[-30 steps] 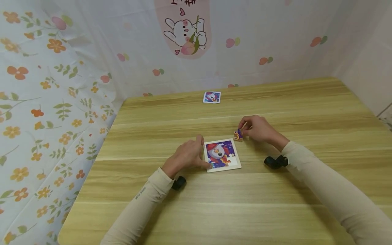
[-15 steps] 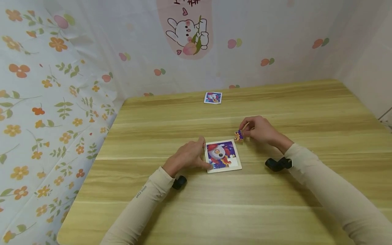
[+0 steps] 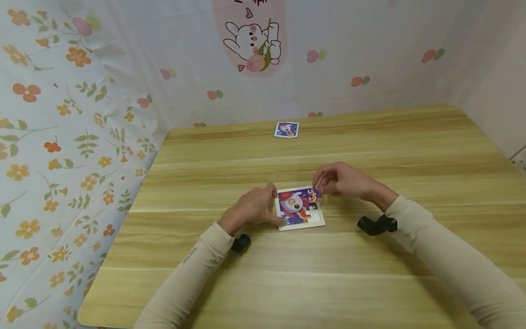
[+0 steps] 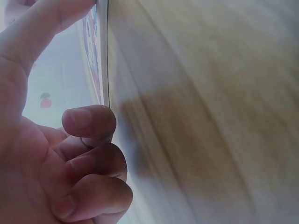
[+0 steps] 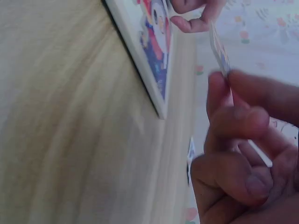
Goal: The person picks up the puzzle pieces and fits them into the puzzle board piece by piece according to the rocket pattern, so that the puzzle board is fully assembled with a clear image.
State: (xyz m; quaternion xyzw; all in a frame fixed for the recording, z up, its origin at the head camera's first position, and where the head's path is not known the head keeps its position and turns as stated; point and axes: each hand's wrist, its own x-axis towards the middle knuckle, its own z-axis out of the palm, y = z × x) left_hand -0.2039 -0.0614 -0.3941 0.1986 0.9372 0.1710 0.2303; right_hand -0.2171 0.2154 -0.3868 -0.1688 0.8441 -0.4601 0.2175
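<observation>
A square jigsaw puzzle (image 3: pixel 296 205) with a pale frame lies on the table, its printed picture broken by a white gap at the near right. My left hand (image 3: pixel 251 208) holds it by the left side, thumb on the near corner and index finger at the far corner. Its other fingers are curled by the frame edge in the left wrist view. Between thumb and fingertips, my right hand (image 3: pixel 345 182) pinches a purple and orange puzzle piece (image 3: pixel 314 194). That piece is raised above the frame's far right part, apart from the frame in the right wrist view.
A small picture card (image 3: pixel 286 130) showing the same image lies near the table's back edge. Behind the wooden table (image 3: pixel 205 160) hangs a printed curtain (image 3: pixel 328 27). Dark wrist devices sit under both sleeves.
My right hand has brought the puzzle piece left and nearer, from beside the puzzle's far right corner to over the frame. The left hand keeps its place.
</observation>
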